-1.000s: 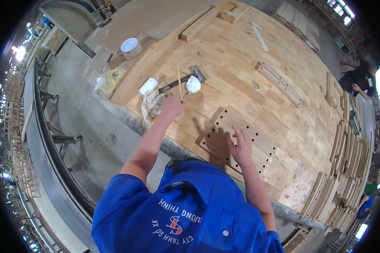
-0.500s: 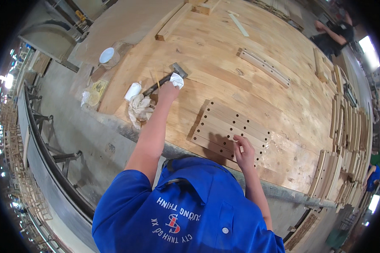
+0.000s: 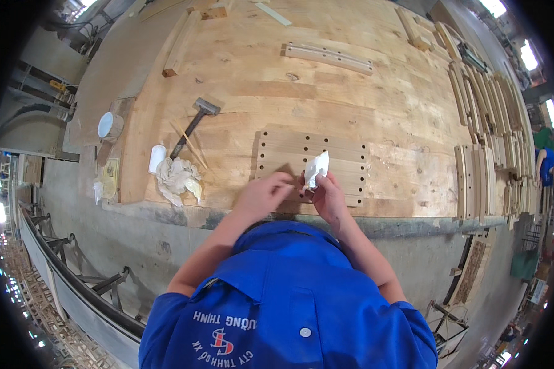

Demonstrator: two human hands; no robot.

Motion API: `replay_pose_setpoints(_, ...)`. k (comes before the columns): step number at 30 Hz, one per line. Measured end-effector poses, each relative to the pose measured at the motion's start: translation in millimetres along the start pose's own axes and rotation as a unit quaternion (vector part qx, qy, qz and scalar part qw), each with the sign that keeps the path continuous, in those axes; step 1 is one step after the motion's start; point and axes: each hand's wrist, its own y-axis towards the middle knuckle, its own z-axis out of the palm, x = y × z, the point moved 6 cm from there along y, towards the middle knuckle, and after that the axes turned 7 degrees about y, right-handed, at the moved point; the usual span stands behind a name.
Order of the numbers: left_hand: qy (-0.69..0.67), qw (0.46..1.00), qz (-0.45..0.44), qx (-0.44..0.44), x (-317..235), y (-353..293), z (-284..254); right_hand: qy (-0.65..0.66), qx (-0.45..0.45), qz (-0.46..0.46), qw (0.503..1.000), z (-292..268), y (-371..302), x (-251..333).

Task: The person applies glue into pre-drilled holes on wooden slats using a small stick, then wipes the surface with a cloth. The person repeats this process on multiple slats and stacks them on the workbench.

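In front of me my right hand (image 3: pixel 329 197) grips a small white plastic pouch (image 3: pixel 317 169), its pointed side upward and its lower end between the fingers. Just left of it is my left hand (image 3: pixel 268 194), fingers curled and pressed together, apart from the pouch; whatever they may hold is hidden. Beneath both hands lies a panel of pale wooden slats (image 3: pixel 345 154) with rows of dark round holes. My hands cover part of its near left area.
A hammer (image 3: pixel 194 126), thin wooden sticks (image 3: pixel 192 146), a white bottle (image 3: pixel 157 158) and a crumpled cloth (image 3: pixel 177 178) lie to the left. Farther off are a drilled wooden piece (image 3: pixel 329 57) and a white tub (image 3: pixel 109 125). Wooden slats (image 3: pixel 474 178) are stacked at right.
My left hand has come back from beside the hammer to the panel. The white pouch came with it and is now in my right hand. The view has turned.
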Motion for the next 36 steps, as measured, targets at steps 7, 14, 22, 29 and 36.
replay_pose_setpoints(7,-0.179,0.751,-0.321,-0.548,197.5,-179.5,-118.1,0.058,-0.1,-0.135,0.984,-36.0,-18.3,60.7)
replay_pose_setpoints(14,-0.399,0.509,-0.567,-0.51,281.1,-222.5,-69.0,0.248,-0.014,-0.081,0.965,-35.6,-14.0,69.4)
replay_pose_setpoints(22,-0.441,0.415,-0.56,-0.566,295.1,-196.0,-47.8,-0.131,-0.097,-0.071,0.984,1.8,34.2,10.3)
replay_pose_setpoints(29,-0.382,0.418,-0.59,-0.576,303.0,-204.6,-49.0,-0.513,-0.082,-0.21,0.828,54.1,82.8,-6.0)
replay_pose_setpoints(36,-0.399,0.454,-0.532,-0.594,291.9,-192.0,-52.1,-0.639,-0.077,-0.172,0.746,69.0,110.0,-16.7)
